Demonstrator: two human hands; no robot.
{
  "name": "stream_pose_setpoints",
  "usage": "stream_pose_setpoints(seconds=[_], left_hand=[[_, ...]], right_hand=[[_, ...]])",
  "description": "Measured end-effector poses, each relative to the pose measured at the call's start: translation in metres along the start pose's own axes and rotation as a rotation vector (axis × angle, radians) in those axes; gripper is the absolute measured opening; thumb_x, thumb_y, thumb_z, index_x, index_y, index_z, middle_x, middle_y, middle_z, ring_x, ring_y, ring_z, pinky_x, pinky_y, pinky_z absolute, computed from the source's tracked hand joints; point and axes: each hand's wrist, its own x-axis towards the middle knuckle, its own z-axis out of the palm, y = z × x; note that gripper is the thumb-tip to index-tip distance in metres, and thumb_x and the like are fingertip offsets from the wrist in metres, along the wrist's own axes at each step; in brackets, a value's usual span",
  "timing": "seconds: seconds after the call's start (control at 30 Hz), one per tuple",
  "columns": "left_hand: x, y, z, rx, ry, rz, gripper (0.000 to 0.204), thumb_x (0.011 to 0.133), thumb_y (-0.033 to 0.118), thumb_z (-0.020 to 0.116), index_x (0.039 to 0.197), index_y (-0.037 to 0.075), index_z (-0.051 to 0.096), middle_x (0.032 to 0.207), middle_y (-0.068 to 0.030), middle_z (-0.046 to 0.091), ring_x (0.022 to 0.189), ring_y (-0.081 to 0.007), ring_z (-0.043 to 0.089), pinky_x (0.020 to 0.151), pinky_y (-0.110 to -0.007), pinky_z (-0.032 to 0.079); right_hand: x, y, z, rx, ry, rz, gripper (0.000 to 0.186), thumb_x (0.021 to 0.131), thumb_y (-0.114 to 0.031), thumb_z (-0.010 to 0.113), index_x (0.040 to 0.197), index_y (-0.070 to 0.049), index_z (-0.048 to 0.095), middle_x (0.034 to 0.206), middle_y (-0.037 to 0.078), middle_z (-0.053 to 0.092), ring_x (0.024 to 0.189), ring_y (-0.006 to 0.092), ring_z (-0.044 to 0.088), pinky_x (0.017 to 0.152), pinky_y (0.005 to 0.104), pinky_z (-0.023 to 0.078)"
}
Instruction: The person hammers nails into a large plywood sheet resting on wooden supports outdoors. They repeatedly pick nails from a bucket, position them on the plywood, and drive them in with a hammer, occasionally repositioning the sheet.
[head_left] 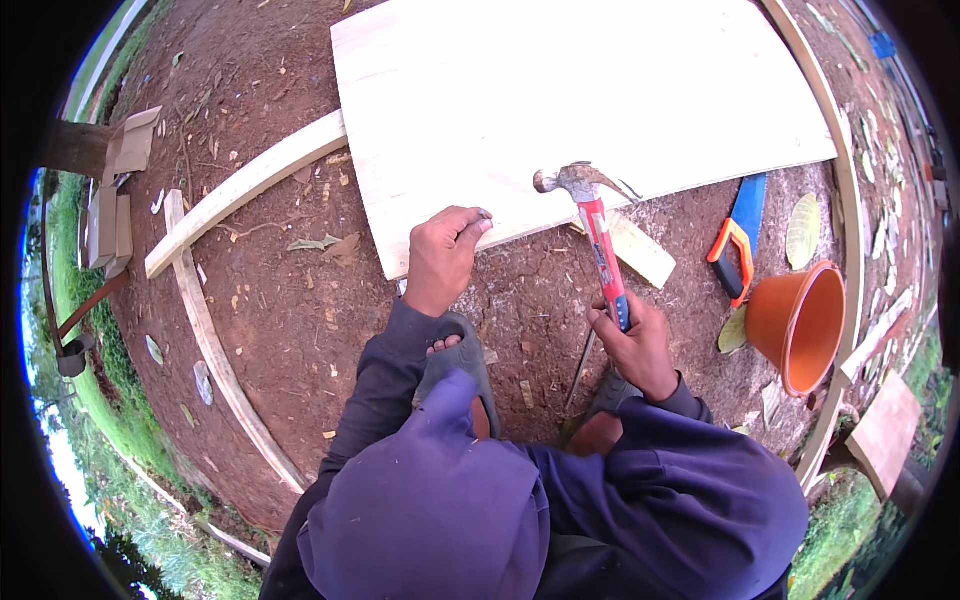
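A large pale plywood sheet (560, 90) lies on red-brown soil. My left hand (445, 250) rests at its near edge, fingertips pinched on something small I cannot make out. My right hand (632, 345) grips the red and blue handle of a claw hammer (598, 235). The hammer's metal head hovers over the sheet's near edge, a little right of my left fingers. My feet in dark sandals (462, 360) stand on the soil just below the hands.
A handsaw (738, 235) with an orange and blue handle and an orange bucket (800, 325) on its side lie to the right. Long wooden battens (245, 185) cross the ground at left. A short wood offcut (640, 250) lies near the hammer. Cardboard boxes (120, 180) sit far left.
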Motion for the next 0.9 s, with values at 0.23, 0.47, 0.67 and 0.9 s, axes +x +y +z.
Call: stream_pose_setpoints(seconds=[0.23, 0.47, 0.67, 0.9], left_hand=[[-0.001, 0.001, 0.007, 0.099, -0.004, 0.091, 0.015, 0.094, 0.005, 0.068, 0.102, -0.007, 0.072, 0.095, -0.0198, 0.073, 0.083, -0.0320, 0.072, 0.075, -0.037, 0.056], [-0.007, -0.010, 0.017, 0.222, 0.088, 0.271, 0.008, 0.090, 0.003, 0.071, 0.096, -0.002, 0.070, 0.093, -0.0180, 0.070, 0.084, -0.0365, 0.069, 0.072, -0.043, 0.055], [-0.012, -0.018, 0.017, 0.285, 0.129, 0.309, 0.009, 0.089, 0.003, 0.072, 0.096, -0.002, 0.069, 0.092, -0.0170, 0.070, 0.083, -0.0357, 0.069, 0.070, -0.044, 0.056], [-0.009, -0.015, 0.019, 0.269, 0.128, 0.334, 0.010, 0.089, 0.004, 0.072, 0.097, -0.002, 0.070, 0.096, -0.0160, 0.071, 0.086, -0.0341, 0.069, 0.073, -0.043, 0.056]], right_hand=[[0.000, -0.003, -0.002, -0.132, -0.062, -0.096, 0.028, 0.094, -0.025, 0.073, 0.104, 0.001, 0.066, 0.068, 0.016, 0.062, 0.059, 0.0258, 0.063, 0.058, 0.0398, 0.048], [-0.003, -0.031, -0.015, -0.283, -0.190, -0.226, 0.032, 0.102, -0.025, 0.062, 0.120, 0.001, 0.057, 0.084, 0.026, 0.066, 0.080, 0.0460, 0.067, 0.068, 0.0509, 0.053], [-0.004, -0.046, -0.028, -0.438, -0.256, -0.237, 0.034, 0.104, -0.027, 0.061, 0.124, 0.000, 0.056, 0.088, 0.026, 0.067, 0.083, 0.0466, 0.068, 0.070, 0.0525, 0.054], [-0.009, -0.072, -0.043, -0.397, -0.158, -0.354, 0.038, 0.103, -0.028, 0.061, 0.128, -0.001, 0.054, 0.098, 0.025, 0.068, 0.084, 0.0470, 0.069, 0.073, 0.0521, 0.055]])
